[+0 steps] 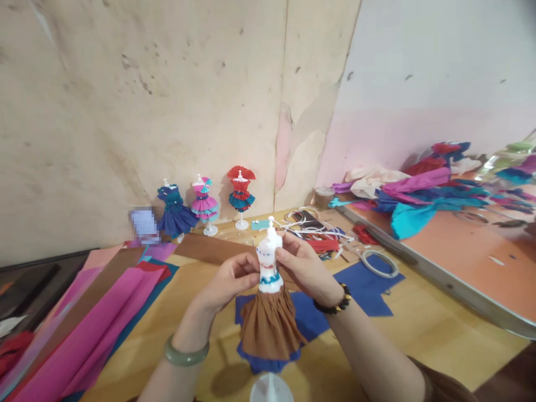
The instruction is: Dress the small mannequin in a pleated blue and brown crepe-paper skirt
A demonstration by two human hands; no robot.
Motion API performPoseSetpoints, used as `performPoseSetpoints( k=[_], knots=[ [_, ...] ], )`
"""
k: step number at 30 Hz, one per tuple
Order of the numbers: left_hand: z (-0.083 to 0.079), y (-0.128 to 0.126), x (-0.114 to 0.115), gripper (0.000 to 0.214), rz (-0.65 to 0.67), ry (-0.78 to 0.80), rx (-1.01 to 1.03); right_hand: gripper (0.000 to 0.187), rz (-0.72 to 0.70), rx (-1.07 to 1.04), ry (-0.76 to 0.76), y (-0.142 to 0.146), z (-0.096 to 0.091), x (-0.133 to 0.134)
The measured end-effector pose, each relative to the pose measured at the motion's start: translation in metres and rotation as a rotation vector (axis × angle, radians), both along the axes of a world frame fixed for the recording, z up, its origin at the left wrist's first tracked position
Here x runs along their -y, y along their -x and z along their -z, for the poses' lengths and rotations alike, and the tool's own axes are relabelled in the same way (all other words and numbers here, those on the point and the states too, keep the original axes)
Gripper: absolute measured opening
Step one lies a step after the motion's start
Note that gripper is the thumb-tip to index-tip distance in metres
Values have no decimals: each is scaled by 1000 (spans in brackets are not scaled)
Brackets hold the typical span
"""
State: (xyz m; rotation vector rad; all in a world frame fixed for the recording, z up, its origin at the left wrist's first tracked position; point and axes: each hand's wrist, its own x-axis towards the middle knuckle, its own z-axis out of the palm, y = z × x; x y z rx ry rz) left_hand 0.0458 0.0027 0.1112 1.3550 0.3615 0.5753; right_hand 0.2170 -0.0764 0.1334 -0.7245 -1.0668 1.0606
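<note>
A small white dress-form mannequin (270, 248) stands upright between my hands. Bits of blue and red are stuck to its torso. From its waist hangs a gathered brown skirt (270, 326) that looks like crepe paper, with a blue underlayer (270, 363) showing below the hem. My left hand (234, 276) is closed, its thumb and curled fingers at the mannequin's left side near the waist. With thumb in front and fingers behind, my right hand (305, 265) grips the upper torso. The round white stand base (271, 389) shows at the bottom edge.
Three dressed mini mannequins, in blue (176, 209), pink (204, 204) and red-teal (242, 195), stand by the wall. Colored paper sheets (100, 324) lie left. Blue pieces (371, 285), a coil (379, 263) and white strips lie right, beside an orange tray (469, 262) with crumpled paper.
</note>
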Motion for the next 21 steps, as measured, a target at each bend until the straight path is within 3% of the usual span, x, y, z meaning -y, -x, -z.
performPoseSetpoints(
  k=[3, 5, 9, 13, 16, 19, 21],
  knots=[
    [-11, 4, -4, 37, -187, -104, -76, 40, 137, 61, 1, -4, 3, -5],
    [-18, 5, -3, 40, -240, -166, -106, 42, 203, 81, 21, -5, 7, -9],
    [-26, 1, 7, 70, -340, -347, -267, 44, 282, 132, 54, 2, 15, -16],
    [-28, -4, 13, 74, -429, -421, -310, 41, 265, 169, 13, 8, 14, -16],
    [-28, 4, 6, 74, -575, -436, -301, 45, 193, 215, 8, 2, 15, -11],
    [-32, 20, -6, 74, -764, -533, -325, 50, 216, 394, 58, -9, 31, -9],
    [-36, 31, -12, 74, -898, -591, -329, 47, 246, 669, 132, -13, 49, -8]
  ],
)
